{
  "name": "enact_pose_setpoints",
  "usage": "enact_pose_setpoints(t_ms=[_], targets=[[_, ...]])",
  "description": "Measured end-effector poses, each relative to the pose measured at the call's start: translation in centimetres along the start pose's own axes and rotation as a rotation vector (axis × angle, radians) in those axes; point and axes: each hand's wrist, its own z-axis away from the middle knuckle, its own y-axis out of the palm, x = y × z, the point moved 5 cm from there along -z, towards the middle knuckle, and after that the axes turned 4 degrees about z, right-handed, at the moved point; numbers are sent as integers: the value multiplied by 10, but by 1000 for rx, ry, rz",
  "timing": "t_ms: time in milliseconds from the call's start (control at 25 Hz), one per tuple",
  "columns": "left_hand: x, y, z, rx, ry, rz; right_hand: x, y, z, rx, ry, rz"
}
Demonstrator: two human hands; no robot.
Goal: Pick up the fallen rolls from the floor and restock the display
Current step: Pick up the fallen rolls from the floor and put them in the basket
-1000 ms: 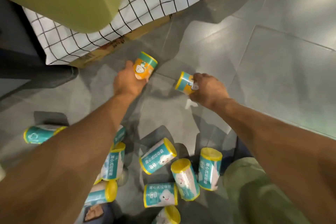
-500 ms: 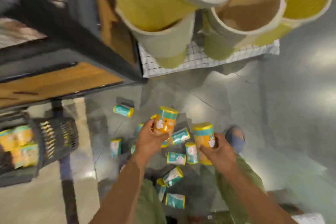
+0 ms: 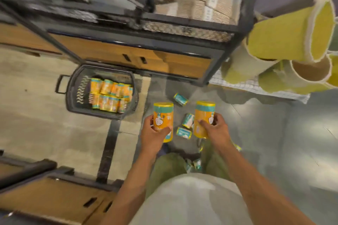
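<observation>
Now the view had come up off the floor: a second earlier both hands were down among the spill, and here the person stood with a roll in each, carried at waist height. The left hand (image 3: 154,138) had its fingers (image 3: 148,121) clasped round an upright orange paper-wrapped roll with a yellow cap and teal band (image 3: 163,116). The right hand (image 3: 217,130) gripped a second orange roll (image 3: 203,115) the same way.

That made two off the grey tiled floor (image 3: 265,133), though small teal-wrapped rolls (image 3: 188,120) lay scattered there, from twelve o'clock of the hands down to six by the feet. A dark plastic basket (image 3: 80,89), part-filled with matching orange rolls (image 3: 109,97), had swung into view at ten o'clock. That looked like the display to restock, and it was well apart from the hands.
</observation>
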Motion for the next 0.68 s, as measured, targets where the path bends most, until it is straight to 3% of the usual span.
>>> enact_pose_setpoints(t_ms=[320, 680], targets=[[-20, -197, -10, -120, -84, 217, 123, 189, 83, 304, -82, -84], [-47, -336, -130, -147, -113, 169, 150, 358, 64, 323, 37, -61]])
